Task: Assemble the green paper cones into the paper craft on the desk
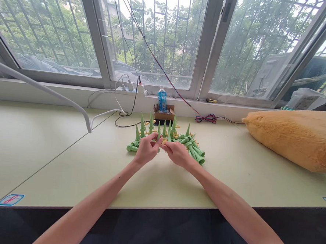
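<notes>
My left hand [147, 147] pinches a green plant watering spike [159, 133], which points upward between thumb and fingers. Close beside it, my right hand [177, 152] has its thumb and fingertips closed on a small yellow valve [164, 141] at the spike's side. The fingers partly hide where the two parts meet. Several green spikes with yellow valves stand upright behind my hands, among them a tall spike [142, 125] at the left. More green spikes [196, 151] lie in a pile beyond my right hand, and another lying spike [132, 148] is left of my left hand.
Behind the spikes, a small cardboard box [169, 117] stands by the sill with a blue-labelled bottle [162, 99]. A coiled red-black cable [207, 118] and a power strip [131, 90] are near the window. An orange plush cushion [291, 139] lies right; a white tube [70, 99] arches left.
</notes>
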The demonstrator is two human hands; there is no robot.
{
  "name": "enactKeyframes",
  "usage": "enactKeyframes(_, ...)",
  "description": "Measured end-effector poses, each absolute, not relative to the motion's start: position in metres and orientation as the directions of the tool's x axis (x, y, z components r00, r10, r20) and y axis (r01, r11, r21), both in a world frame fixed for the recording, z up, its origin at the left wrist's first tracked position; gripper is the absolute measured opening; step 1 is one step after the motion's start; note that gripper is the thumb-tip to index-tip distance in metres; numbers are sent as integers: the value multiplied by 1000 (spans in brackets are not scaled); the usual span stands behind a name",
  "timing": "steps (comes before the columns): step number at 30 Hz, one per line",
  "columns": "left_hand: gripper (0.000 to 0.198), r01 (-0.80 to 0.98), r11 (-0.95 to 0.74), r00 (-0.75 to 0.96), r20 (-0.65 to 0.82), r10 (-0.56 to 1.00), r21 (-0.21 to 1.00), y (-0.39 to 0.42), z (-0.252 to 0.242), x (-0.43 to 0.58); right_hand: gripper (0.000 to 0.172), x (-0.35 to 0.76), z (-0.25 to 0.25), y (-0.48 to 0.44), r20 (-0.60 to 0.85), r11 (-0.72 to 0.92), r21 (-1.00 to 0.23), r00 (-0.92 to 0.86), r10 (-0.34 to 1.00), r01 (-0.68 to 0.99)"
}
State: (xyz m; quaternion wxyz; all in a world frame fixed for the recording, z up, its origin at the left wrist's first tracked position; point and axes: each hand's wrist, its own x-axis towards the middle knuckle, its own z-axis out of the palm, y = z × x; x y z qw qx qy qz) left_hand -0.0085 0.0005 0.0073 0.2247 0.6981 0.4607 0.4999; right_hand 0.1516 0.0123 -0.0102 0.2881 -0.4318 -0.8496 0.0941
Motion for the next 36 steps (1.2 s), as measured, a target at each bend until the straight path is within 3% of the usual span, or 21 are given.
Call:
enactKeyframes(19, 28, 481, -478, 161, 462, 872, 735, 5, 2, -8, 46, 152, -9, 12, 359, 494, -395, -365, 859, 775)
enactKeyframes(30, 27, 548, -421, 230, 353, 907, 723, 2, 1, -8, 29, 151, -7, 10, 366, 540, -448, -405, 838, 712)
enactKeyframes(36, 22, 540, -414, 183, 377, 908, 733, 2, 3, -8, 24, 152, -10, 13, 355, 519, -412, -392, 849, 749)
